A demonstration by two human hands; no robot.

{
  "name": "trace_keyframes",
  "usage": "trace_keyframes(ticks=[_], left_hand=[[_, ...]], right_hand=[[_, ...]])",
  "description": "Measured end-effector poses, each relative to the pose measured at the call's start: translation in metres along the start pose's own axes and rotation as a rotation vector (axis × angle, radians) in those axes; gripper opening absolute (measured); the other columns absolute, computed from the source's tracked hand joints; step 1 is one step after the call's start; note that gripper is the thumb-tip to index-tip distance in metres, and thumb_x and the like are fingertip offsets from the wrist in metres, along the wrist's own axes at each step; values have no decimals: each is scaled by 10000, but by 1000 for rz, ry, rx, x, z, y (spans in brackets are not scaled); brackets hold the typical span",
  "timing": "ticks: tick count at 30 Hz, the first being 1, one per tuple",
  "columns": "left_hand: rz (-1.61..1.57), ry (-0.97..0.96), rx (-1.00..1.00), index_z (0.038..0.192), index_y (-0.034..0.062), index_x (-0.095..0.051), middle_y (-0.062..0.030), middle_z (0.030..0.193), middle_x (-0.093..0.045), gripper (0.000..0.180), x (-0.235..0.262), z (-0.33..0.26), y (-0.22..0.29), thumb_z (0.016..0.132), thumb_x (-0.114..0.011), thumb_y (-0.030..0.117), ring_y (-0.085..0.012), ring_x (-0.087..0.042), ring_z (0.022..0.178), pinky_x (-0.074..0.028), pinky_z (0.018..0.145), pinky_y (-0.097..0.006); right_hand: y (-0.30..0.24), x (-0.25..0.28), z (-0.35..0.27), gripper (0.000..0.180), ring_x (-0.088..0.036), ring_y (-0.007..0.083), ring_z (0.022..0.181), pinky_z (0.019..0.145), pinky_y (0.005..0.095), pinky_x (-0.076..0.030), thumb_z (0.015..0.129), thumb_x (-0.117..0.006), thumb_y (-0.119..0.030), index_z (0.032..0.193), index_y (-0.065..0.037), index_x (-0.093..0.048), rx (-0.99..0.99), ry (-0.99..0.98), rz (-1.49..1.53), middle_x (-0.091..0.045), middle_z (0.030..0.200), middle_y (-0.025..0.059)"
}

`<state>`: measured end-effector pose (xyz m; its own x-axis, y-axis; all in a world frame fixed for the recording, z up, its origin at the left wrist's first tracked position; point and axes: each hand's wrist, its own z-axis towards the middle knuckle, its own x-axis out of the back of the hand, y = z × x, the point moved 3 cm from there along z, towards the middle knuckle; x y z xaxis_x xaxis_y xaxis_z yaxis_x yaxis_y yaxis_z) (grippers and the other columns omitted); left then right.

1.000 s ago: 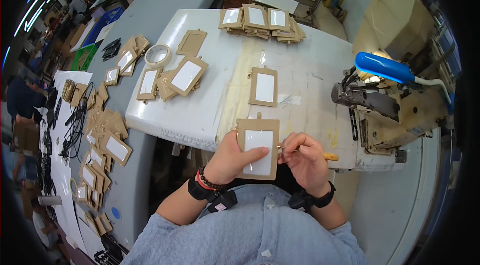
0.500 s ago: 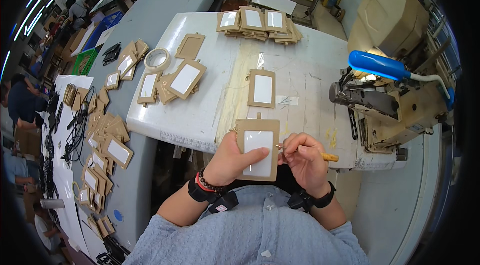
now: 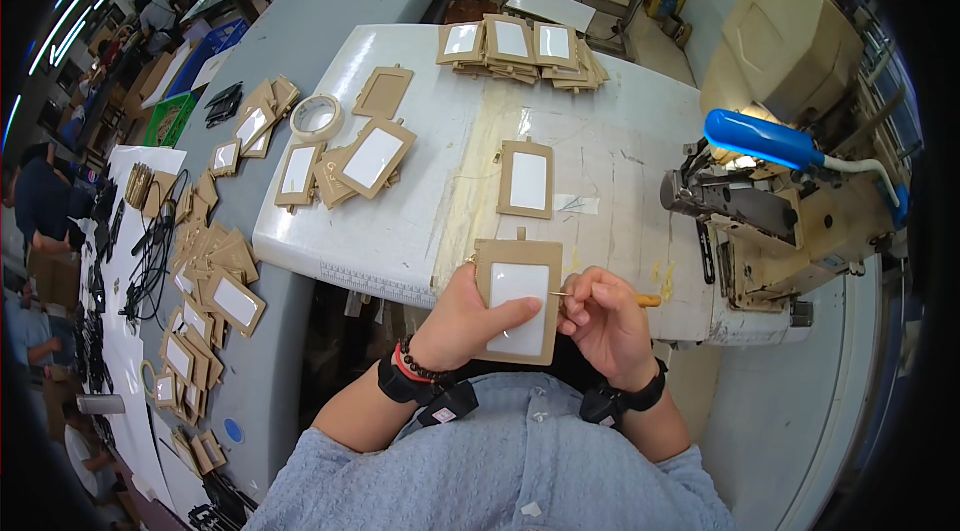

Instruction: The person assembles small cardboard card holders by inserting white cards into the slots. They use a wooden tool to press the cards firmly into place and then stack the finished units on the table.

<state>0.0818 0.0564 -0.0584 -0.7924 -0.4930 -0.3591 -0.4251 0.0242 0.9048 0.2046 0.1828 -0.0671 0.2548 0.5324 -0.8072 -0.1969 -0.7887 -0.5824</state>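
We held the tan card holder (image 3: pixel 518 299) just above the table's (image 3: pixel 420 231) near edge, our left hand (image 3: pixel 470 316) clamped on it, thumb across its white window. Our right hand (image 3: pixel 605 321) pinched a thin yellow-handled tool (image 3: pixel 610 297) at its right edge. It looked light, flat and slightly flexible, best gripped by the stiffer border, not the window. Another holder (image 3: pixel 526 179) lay beyond.

A sewing workshop: industrial sewing machine (image 3: pixel 790 181), worktables (image 3: pixel 620 121) strewn with tan card holders (image 3: pixel 525 179).
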Motion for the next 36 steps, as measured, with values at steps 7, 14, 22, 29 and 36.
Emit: trace_keyframes(ticks=[7,14,22,29,36], left_hand=[[152,-58,-37,1174,-4,-548,-76,1040,-651,452,-2,0,8,777,-752,72,-146,-637,920,-522,817,-297],[20,-44,61,1150,0,-574,-64,1021,-652,467,-5,-3,4,741,-786,79,-138,-633,897,-520,800,-292],[4,-80,133,1167,6,-572,-53,1041,-639,495,-5,-5,3,730,-789,86,-132,-619,934,-514,814,-294],[28,-102,125,1168,11,-573,-50,1058,-636,478,-6,-4,3,742,-780,77,-125,-614,947,-512,823,-291],[-28,-30,53,1138,11,-590,-48,1007,-654,427,-5,-3,9,762,-774,95,-116,-618,906,-513,796,-278]], right_hand=[[-1,-6,3,279,-486,132,705,689,296,-460,985,-483,-216,845,17,-544,55,-50,-110,-541,812,88],[-1,-8,2,339,-500,143,716,674,265,-439,991,-475,-229,783,23,-564,208,-115,-389,-565,834,111],[-13,-11,1,371,-533,180,720,679,297,-442,977,-481,-227,725,27,-582,315,-267,-665,-597,801,126],[-23,-11,2,349,-543,186,704,679,302,-458,971,-483,-212,740,29,-588,276,-323,-792,-597,814,123],[-14,-11,0,276,-537,170,730,701,288,-469,962,-507,-198,821,34,-559,219,-123,-246,-548,862,122]])
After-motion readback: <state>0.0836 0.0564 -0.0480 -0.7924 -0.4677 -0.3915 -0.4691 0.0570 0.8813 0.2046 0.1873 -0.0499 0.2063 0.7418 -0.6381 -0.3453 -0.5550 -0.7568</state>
